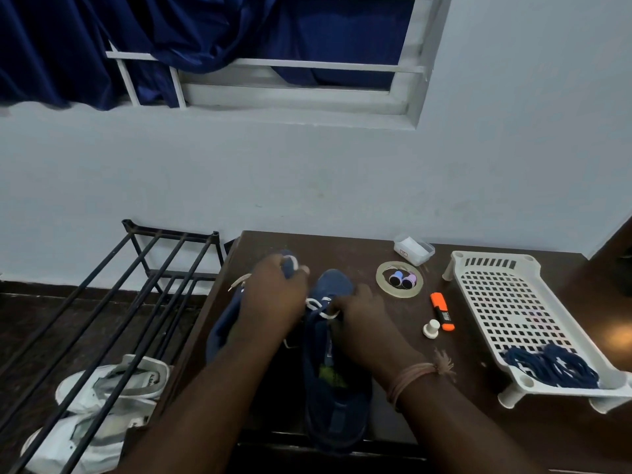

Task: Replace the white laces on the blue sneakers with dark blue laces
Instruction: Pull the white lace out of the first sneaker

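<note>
Right-hand dark blue fabric sneaker (pixel 337 378) lies toe-away at the front middle of the dark brown wooden table (pixel 376 248). White lace (pixel 321 307) shows only at the lowest eyelets near the toe; upper eyelets look bare, so unlacing seems well along, not finished. Second blue sneaker (pixel 225 319) just left, mostly hidden; a white lace loop (pixel 290 260) and a loose lace end (pixel 239 281) show near it.

Left hand (pixel 273 295) curled on that left shoe's lace. Right hand (pixel 362 316) pinching white lace at the right shoe's toe end.

Dark blue laces (pixel 554 366) piled in the white perforated plastic tray (pixel 506 295) at right, well apart, untouched. Judgement: early stage; removal under way, all relacing left.
</note>
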`<action>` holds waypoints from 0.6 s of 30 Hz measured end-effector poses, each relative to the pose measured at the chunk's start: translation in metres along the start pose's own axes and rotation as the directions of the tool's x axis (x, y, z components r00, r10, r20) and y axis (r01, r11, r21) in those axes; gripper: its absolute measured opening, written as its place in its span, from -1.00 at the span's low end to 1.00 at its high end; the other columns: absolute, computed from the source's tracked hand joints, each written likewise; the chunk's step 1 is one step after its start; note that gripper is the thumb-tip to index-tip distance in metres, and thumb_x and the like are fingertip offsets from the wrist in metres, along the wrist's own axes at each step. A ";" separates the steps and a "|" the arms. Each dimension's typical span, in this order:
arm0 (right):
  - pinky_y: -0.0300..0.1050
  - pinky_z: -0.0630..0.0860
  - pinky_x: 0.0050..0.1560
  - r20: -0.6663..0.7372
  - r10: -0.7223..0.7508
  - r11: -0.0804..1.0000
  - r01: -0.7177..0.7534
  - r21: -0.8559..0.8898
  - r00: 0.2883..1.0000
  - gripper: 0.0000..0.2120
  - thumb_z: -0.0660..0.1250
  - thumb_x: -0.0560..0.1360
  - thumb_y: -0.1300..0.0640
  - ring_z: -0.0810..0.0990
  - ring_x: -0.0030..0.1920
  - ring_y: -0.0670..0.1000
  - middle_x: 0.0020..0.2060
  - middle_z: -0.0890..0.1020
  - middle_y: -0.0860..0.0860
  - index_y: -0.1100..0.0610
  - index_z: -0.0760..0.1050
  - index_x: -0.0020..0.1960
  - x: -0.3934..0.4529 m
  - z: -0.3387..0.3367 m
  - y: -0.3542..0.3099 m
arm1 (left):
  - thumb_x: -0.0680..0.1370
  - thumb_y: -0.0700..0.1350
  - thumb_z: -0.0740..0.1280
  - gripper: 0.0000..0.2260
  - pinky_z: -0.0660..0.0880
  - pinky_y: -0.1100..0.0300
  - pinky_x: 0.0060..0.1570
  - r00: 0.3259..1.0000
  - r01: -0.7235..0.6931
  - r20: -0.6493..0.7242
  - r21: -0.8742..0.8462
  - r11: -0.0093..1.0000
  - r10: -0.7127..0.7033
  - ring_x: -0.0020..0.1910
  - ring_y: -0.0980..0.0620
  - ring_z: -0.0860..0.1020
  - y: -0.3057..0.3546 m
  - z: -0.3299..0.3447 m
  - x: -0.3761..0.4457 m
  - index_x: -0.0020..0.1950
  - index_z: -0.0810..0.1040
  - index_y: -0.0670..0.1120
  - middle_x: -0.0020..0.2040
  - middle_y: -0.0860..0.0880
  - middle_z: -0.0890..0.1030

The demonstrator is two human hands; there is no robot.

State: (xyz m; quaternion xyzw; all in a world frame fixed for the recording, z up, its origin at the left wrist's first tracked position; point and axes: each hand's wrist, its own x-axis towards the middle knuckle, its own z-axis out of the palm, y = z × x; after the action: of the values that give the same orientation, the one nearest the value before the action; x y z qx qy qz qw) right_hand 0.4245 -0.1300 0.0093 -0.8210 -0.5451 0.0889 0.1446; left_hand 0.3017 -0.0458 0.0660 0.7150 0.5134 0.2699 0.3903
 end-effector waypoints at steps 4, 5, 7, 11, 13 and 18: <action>0.01 0.44 0.01 -0.046 0.013 0.998 -0.010 0.064 0.999 -0.82 0.28 0.50 -0.11 0.42 0.02 0.14 0.01 0.48 0.10 -0.04 0.55 -0.04 0.004 0.008 0.001 | 0.46 -0.04 0.46 -0.82 0.51 0.18 -0.05 0.968 -0.245 -0.010 0.191 0.950 0.252 -0.05 0.10 0.61 -0.002 0.010 -0.008 0.05 0.68 0.03 0.00 0.09 0.66; -0.01 0.45 -0.06 -0.081 0.035 0.994 -0.026 0.104 0.996 -0.81 0.28 0.47 -0.11 0.46 -0.05 0.14 -0.07 0.53 0.12 -0.01 0.51 -0.19 0.008 0.005 0.003 | 0.44 -0.03 0.47 -0.90 0.55 0.11 -0.08 0.967 -0.253 0.042 0.223 0.942 0.250 -0.11 0.10 0.61 -0.006 0.012 -0.009 -0.06 0.67 0.03 -0.10 0.09 0.66; -0.09 0.43 -0.24 -0.173 0.111 0.982 -0.082 0.168 0.979 -0.72 0.31 0.40 -0.11 0.51 -0.22 0.09 -0.23 0.56 0.12 0.02 0.39 -0.39 0.014 -0.006 0.008 | 0.44 -0.04 0.45 -0.90 0.55 0.03 -0.08 0.973 -0.209 0.168 0.324 0.923 0.161 -0.15 0.03 0.61 -0.014 0.015 -0.010 -0.17 0.63 -0.05 -0.22 0.03 0.65; -0.16 0.31 -0.30 -0.315 0.316 0.949 -0.293 0.119 0.895 -0.72 0.33 0.41 0.04 0.54 -0.23 0.12 -0.37 0.45 0.01 0.11 0.34 -0.39 0.011 -0.035 0.035 | 0.49 -0.08 0.39 -0.89 0.57 0.09 -0.08 0.986 -0.129 0.145 0.389 0.912 0.078 -0.10 -0.05 0.62 -0.021 0.014 -0.006 -0.15 0.64 -0.10 -0.19 -0.03 0.68; -0.14 0.37 -0.23 -0.305 0.375 0.927 -0.362 0.099 0.876 -0.82 0.28 0.39 0.08 0.58 -0.14 0.19 -0.28 0.54 0.06 0.13 0.38 -0.34 0.008 -0.043 0.051 | 0.48 -0.09 0.38 -0.89 0.57 0.10 -0.09 0.989 -0.105 0.132 0.369 0.924 0.060 -0.10 -0.08 0.63 -0.022 0.015 -0.004 -0.16 0.65 -0.11 -0.20 -0.04 0.68; -0.04 0.50 -0.08 -0.233 0.123 0.991 -0.131 -0.022 0.965 -0.76 0.23 0.42 -0.09 0.55 -0.01 0.14 -0.05 0.56 0.04 0.02 0.54 -0.05 0.012 -0.020 0.035 | 0.49 -0.10 0.37 -0.88 0.59 0.09 0.00 0.986 -0.092 0.160 0.336 0.937 0.039 -0.04 -0.07 0.65 -0.030 0.019 0.006 -0.09 0.69 -0.09 -0.09 -0.05 0.70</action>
State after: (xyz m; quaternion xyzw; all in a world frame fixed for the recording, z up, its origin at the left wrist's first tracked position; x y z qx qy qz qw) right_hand 0.4653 -0.1347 0.0171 -0.8615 -0.4724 -0.0085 0.1860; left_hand 0.3029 -0.0406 0.0307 0.8070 0.4973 0.1347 0.2885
